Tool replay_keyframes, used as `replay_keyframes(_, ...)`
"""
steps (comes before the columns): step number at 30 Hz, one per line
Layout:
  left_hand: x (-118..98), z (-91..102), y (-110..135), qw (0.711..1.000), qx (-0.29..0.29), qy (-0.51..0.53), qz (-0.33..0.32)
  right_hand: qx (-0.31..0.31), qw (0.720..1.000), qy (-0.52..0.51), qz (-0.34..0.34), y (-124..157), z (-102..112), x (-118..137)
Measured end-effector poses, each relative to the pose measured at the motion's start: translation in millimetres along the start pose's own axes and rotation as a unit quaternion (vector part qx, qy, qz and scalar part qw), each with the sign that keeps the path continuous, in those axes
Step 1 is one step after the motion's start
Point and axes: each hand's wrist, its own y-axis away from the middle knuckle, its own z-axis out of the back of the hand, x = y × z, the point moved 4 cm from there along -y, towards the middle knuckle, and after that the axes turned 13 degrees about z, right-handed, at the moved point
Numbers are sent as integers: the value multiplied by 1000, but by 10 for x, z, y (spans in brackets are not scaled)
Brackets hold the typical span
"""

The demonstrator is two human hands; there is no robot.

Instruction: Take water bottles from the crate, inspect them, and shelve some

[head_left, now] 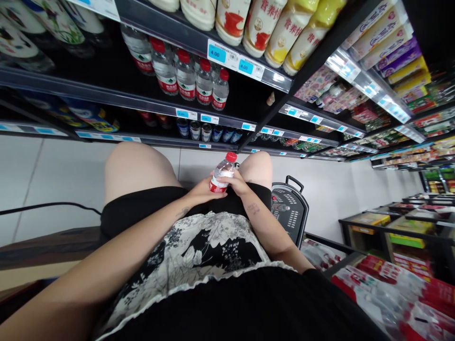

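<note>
A small clear water bottle (227, 166) with a red cap and a red-and-white label stands tilted slightly to the right above my lap. My left hand (203, 190) is closed around its lower left side, near the base. From the right, my right hand (239, 183) wraps the bottle, with fingers lying across the label. The cap is on and no finger touches it. Similar red-capped water bottles (185, 76) stand in a group on the shelf ahead of my knees.
A black shopping basket (304, 213) sits on the floor at my right, with a bottle visible in it. Shelves with price strips (142, 97) run across the front, close to my knees. Large drink bottles (231, 21) line the upper shelf. Red-and-white packs (384, 284) are stacked behind right.
</note>
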Motion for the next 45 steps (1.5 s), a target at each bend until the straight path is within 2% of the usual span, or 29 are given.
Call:
replay_keyframes(10,-21,1,26,1000,1,26,9,1,1000,-7,4,3,1,1)
replay_keyframes(32,-66,8,56,1000,-3,16,11,-1,1000,21,-5,11,-3,5)
replay_keyframes(45,-31,6,40,1000,0,13,12,2,1000,-4,7,11,2,0)
